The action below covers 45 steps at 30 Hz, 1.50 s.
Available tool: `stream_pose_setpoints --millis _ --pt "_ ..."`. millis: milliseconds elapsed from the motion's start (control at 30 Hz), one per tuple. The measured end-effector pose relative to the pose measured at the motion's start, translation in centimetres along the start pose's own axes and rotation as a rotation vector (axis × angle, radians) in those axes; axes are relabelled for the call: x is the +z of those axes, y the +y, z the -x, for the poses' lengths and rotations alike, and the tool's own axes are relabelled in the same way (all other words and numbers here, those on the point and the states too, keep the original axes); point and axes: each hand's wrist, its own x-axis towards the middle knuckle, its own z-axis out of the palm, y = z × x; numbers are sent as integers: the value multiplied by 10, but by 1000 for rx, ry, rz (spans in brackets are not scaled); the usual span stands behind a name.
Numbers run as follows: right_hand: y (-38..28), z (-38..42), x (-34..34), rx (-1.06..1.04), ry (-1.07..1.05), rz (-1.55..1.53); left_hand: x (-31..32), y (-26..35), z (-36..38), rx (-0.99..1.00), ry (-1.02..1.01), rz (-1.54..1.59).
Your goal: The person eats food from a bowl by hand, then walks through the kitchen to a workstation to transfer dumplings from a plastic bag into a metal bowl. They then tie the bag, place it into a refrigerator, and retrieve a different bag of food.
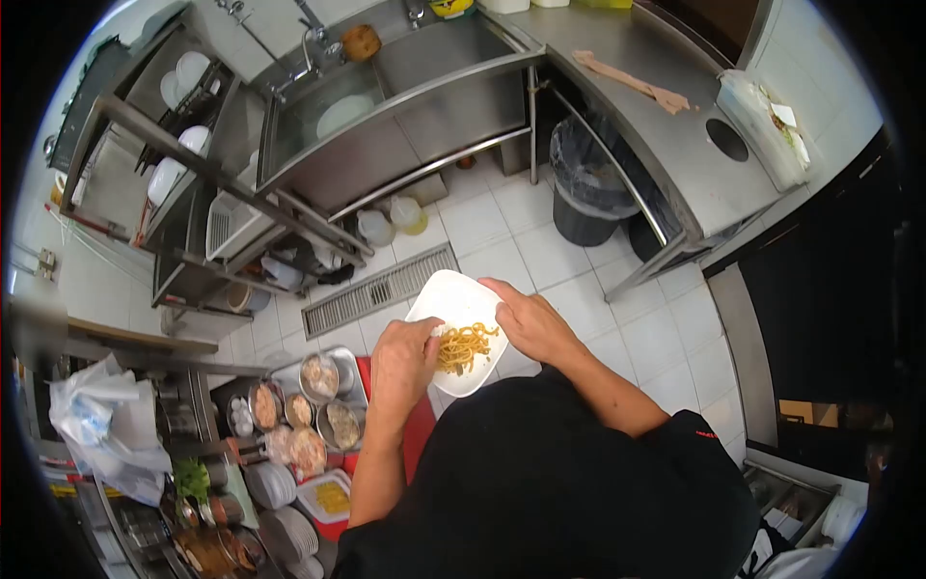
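noodles (465, 349) in a white dish (459, 297), right hand (531, 326) at its rim

A white, shallow, rounded-cornered dish (461, 297) is held in mid-air; inside I see a loose heap of yellow-brown noodles (463, 349).

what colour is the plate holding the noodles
The plate is white; it shows best in the head view.

Open floor (569, 280) gives room to pass — from the plate (463, 299) to the bin (584, 224) and worktop (675, 145). Bowls (342, 425) crowd beside the left arm (376, 475), a rack (174, 143) blocks farther off — and the plate fills the gap between left hand (400, 357) and right hand (526, 317).
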Motion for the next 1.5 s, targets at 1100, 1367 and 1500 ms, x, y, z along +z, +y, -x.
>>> stream_pose_setpoints --millis 1100,1367,1500 --pt "113 -339 -123 -372 95 172 48 -59 -322 205 100 146" --pt "74 -391 -190 -99 -213 -144 19 -17 -345 -262 123 -244" --pt "101 -408 -206 -105 -340 -129 59 5 -375 -336 18 -440"
